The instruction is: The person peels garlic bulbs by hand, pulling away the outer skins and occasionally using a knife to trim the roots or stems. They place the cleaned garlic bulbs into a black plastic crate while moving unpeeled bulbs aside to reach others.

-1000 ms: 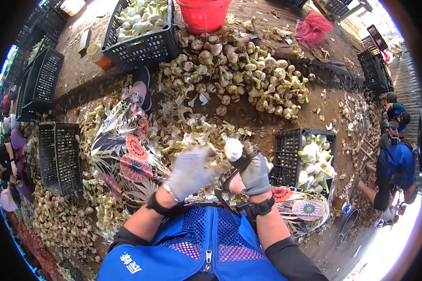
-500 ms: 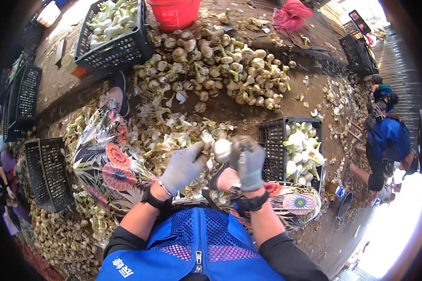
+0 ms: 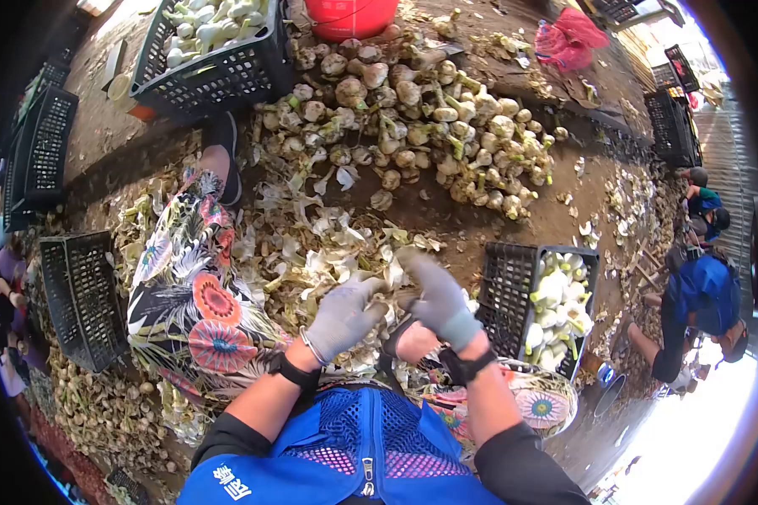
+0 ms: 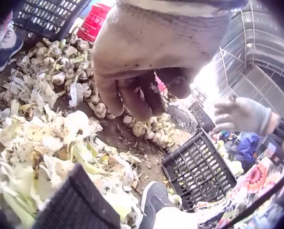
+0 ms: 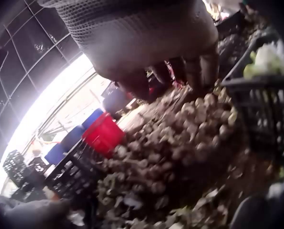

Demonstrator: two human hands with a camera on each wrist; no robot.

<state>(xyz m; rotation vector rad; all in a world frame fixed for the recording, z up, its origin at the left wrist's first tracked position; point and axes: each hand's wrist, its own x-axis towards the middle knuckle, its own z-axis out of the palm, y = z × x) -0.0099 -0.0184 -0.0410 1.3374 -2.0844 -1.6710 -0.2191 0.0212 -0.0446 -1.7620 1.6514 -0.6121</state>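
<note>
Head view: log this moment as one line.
left grip: nothing visibly held; right grip: empty; bulb pile: ahead; right crate: white bulbs inside

Past the gloved right hand (image 5: 144, 40) lies heaped garlic (image 5: 201, 119) — red bucket (image 5: 103, 135) alongside.

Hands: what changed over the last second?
The grey-gloved right hand let go of a round white garlic bulb (destination unclear) and shifted inward. The grey-gloved left hand holds nothing visible. Soil-stained garlic heap, black plastic crate of white garlic: in place.
</note>
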